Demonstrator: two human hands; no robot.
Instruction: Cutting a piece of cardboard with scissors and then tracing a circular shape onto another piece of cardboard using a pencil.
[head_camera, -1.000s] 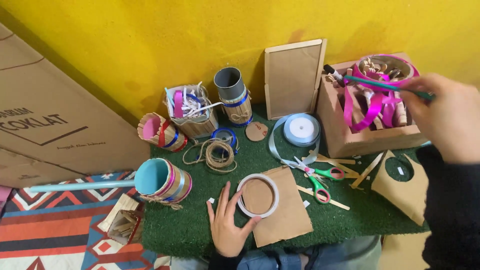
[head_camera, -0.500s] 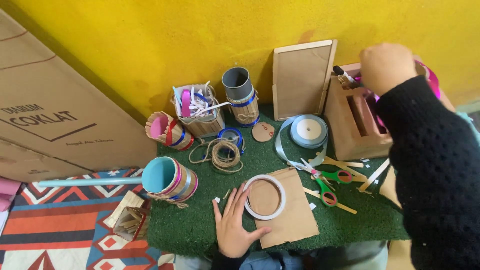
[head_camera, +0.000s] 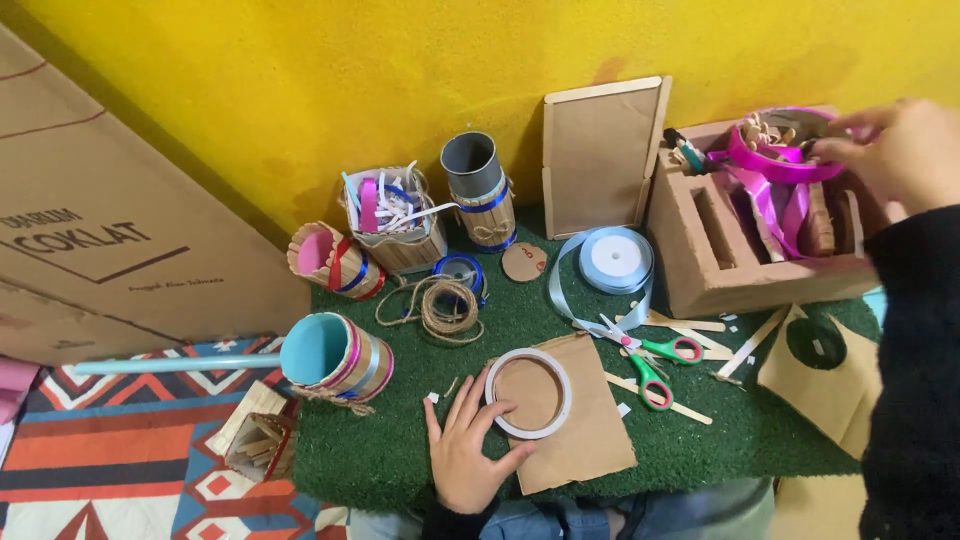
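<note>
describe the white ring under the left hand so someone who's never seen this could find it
On the green mat, look at the front edge, where a brown card sheet lies. The white tape ring rests flat on it, with the left hand touching its rim. Unlike the blue ribbon spool, it is thin and hollow.

Yellow wall (head_camera: 300, 80) behind, patterned rug (head_camera: 110, 470) below.

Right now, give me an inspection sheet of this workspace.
Surface: green mat on a patterned rug.
Job's things: tape ring on brown card; pink ribbon at cardboard box.
Clutter: scissors, blue ribbon spool, twine, decorated cups, wooden sticks.
Hands: left hand flat against tape ring; right hand at pink ribbon.
Cables: nothing seen.
Surroundings: yellow wall, large carton.
</note>
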